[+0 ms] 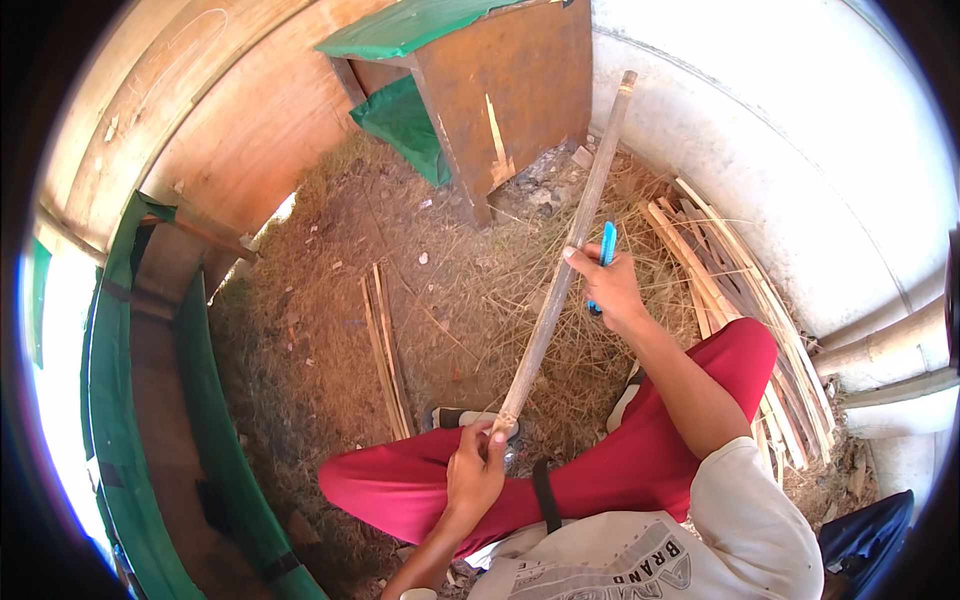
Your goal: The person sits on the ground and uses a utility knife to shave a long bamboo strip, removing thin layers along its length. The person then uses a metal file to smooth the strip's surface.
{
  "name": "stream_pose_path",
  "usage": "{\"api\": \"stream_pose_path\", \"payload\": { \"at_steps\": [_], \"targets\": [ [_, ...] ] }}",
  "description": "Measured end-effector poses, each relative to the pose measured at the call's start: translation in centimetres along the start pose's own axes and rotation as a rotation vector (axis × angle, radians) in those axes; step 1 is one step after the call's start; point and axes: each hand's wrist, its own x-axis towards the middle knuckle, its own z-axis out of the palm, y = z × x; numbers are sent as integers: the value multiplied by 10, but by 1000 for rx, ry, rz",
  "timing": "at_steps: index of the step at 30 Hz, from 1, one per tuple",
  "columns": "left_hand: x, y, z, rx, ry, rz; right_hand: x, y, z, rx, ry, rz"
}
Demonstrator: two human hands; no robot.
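A long, thin bamboo pole (548,318) slants up and away from my lap toward the far right. Its near end is gripped by my left hand (474,478), which is closed round it above my left thigh. Partway up the pole, my right hand (618,290) is closed on a blue utility knife (608,243), with the thumb lying against the bamboo. Whether the knife's blade is out cannot be made out. Both my legs, in red trousers (400,480), are bent and spread below the pole.
Split bamboo strips (745,290) are piled along the white wall (770,130) at the right. Two more strips (385,350) lie on the dirt ground. A brown wooden cabinet (520,90) with green covering stands at the far side. Green-covered boards (215,400) line the left.
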Motion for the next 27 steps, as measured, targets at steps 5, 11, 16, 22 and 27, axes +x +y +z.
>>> {"api": "stream_pose_path", "payload": {
  "at_steps": [5,11,16,22,27],
  "targets": [
    [26,51,-5,213,126,327,-9,7,2,-24,58,11],
    [86,93,7,-86,-64,338,-18,1,16,39,-10,-7],
    [91,107,0,-303,-210,151,-20,-5,15,76,-116,-1],
    [58,83,-17,-113,43,319,-21,-11,11,92,-190,29],
    [47,64,-16,-208,15,201,-28,6,14,47,-334,100]
  ]
}}
